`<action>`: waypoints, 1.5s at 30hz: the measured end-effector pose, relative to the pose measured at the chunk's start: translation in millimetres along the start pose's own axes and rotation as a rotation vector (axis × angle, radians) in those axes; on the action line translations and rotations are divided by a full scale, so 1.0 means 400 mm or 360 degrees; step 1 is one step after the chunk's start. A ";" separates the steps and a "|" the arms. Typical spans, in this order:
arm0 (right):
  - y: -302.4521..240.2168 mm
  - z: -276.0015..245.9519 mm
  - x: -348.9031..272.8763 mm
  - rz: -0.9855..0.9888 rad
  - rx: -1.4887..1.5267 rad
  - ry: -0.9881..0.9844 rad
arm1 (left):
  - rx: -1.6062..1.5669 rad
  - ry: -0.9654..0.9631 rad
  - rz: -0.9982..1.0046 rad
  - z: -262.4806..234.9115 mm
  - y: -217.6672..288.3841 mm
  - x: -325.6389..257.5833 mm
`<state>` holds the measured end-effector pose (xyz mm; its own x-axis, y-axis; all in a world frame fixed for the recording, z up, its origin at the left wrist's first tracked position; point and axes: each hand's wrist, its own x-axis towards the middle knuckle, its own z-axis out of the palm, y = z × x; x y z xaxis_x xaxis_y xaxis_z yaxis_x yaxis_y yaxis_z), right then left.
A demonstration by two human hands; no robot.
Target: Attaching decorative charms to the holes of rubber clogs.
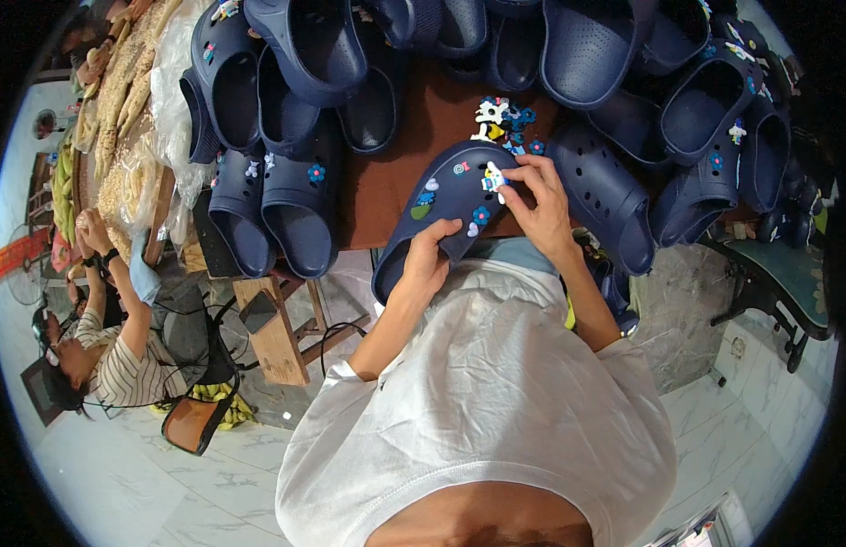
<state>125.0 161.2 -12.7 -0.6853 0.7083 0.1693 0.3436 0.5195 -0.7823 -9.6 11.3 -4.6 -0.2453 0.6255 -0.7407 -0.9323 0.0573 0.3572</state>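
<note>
A navy blue clog [452, 190] is tilted at the table's near edge, its toe pointing away from me. My left hand [426, 258] is closed on its side, the thumb pressing near the strap. Between the thumb and fingers of my right hand [539, 208] is a white cartoon shoe charm [493, 178], which touches the clog's top. Other charms sit on the same clog, among them a blue flower charm [480, 215] and a green charm [421, 211]. A small pile of loose charms [503, 117] lies just beyond the toe.
Many navy clogs crowd the brown tabletop [377, 205], including one clog [600, 196] right of my hand and a charm-decorated pair [300, 228] at left. A wooden stool [275, 342] holds a phone [259, 312]. Another person [122, 356] works at far left; a green chair [778, 278] stands right.
</note>
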 end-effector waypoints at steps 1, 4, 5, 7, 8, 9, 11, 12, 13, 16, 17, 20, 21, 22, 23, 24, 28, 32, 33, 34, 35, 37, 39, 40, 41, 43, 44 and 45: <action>-0.001 0.002 0.001 0.0012 -0.0010 0.0011 | -0.0008 -0.0005 -0.0005 -0.002 0.000 0.001; -0.011 0.002 0.002 0.0028 -0.0034 0.0021 | -0.0013 -0.0029 -0.0009 -0.009 -0.002 0.004; -0.012 0.002 0.002 0.0027 -0.0037 0.0024 | -0.0009 -0.0048 -0.0008 -0.012 -0.003 0.004; -0.011 0.004 0.001 0.0024 -0.0039 0.0017 | -0.0008 -0.0057 0.0012 -0.015 -0.007 0.002; -0.011 0.005 0.000 0.0023 -0.0044 0.0020 | -0.0008 -0.0062 0.0032 -0.014 -0.008 0.002; -0.010 0.008 -0.001 0.0015 -0.0048 0.0028 | -0.0009 -0.0067 0.0031 -0.013 -0.008 0.005; -0.008 0.010 -0.005 0.0007 -0.0051 0.0030 | -0.0010 -0.0090 0.0054 -0.015 -0.009 0.005; -0.006 0.011 -0.007 0.0005 -0.0067 0.0040 | -0.0012 -0.0090 0.0054 -0.019 -0.012 0.008; -0.006 0.013 -0.006 0.0001 -0.0083 0.0049 | -0.0030 -0.0076 0.0023 -0.024 -0.014 0.013; -0.009 0.012 -0.005 -0.0013 -0.0080 0.0061 | -0.0058 -0.0078 0.0026 -0.021 -0.013 0.010; -0.010 0.012 -0.004 -0.0016 -0.0081 0.0060 | -0.0065 -0.0094 0.0058 -0.016 -0.012 0.007; -0.011 0.005 0.002 -0.0018 -0.0078 0.0052 | -0.0074 -0.0130 0.0021 -0.029 -0.015 0.009; -0.012 -0.002 0.006 -0.0040 -0.0063 0.0032 | -0.0074 -0.0135 0.0025 -0.036 -0.016 0.013; -0.010 -0.007 0.008 -0.0057 -0.0046 0.0009 | -0.0078 -0.0150 0.0005 -0.045 -0.019 0.017; -0.001 -0.011 0.013 -0.0060 -0.0046 0.0009 | -0.0082 -0.0165 -0.0014 -0.051 -0.021 0.021; 0.014 -0.015 0.025 -0.0016 -0.0094 0.0024 | -0.0083 -0.0166 -0.0010 -0.056 -0.023 0.023; 0.032 -0.033 0.081 -0.0179 -0.0636 0.0138 | -0.0052 -0.0123 0.0005 -0.055 -0.024 0.017; 0.092 -0.011 0.130 -0.0329 -0.0915 0.0080 | -0.0043 -0.0134 0.0021 -0.052 -0.025 0.012; 0.102 -0.006 0.136 -0.0331 -0.0914 0.0080 | -0.0044 -0.0133 0.0023 -0.052 -0.027 0.012; 0.109 0.002 0.143 -0.0274 -0.0958 0.0062 | -0.0027 -0.0127 0.0020 -0.052 -0.029 0.013; 0.114 0.008 0.150 -0.0217 -0.1002 0.0045 | -0.0009 -0.0122 0.0016 -0.051 -0.029 0.014; 0.121 0.016 0.162 -0.0186 -0.0998 0.0000 | -0.0019 -0.0107 0.0023 -0.044 -0.028 0.009; 0.130 0.024 0.166 -0.0150 -0.0997 -0.0046 | -0.0029 -0.0094 0.0026 -0.040 -0.027 0.007; 0.134 0.029 0.167 -0.0120 -0.1030 -0.0058 | -0.0031 -0.0105 0.0047 -0.039 -0.026 0.007; 0.137 0.033 0.167 -0.0089 -0.1064 -0.0069 | -0.0034 -0.0116 0.0068 -0.038 -0.026 0.007; 0.141 0.032 0.168 -0.0120 -0.1106 -0.0061 | -0.0024 -0.0106 0.0046 -0.041 -0.026 0.011; 0.140 0.031 0.169 -0.0150 -0.1147 -0.0050 | -0.0012 -0.0097 0.0023 -0.043 -0.026 0.014; 0.137 0.026 0.166 -0.0148 -0.1147 -0.0052 | -0.0012 -0.0096 0.0022 -0.044 -0.027 0.015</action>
<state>91.6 231.8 -50.4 -0.7472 0.6371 0.1893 0.6130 0.7707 -0.1742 -5.6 0.9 -22.9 -0.2416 0.6721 -0.7000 -0.9311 0.0427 0.3624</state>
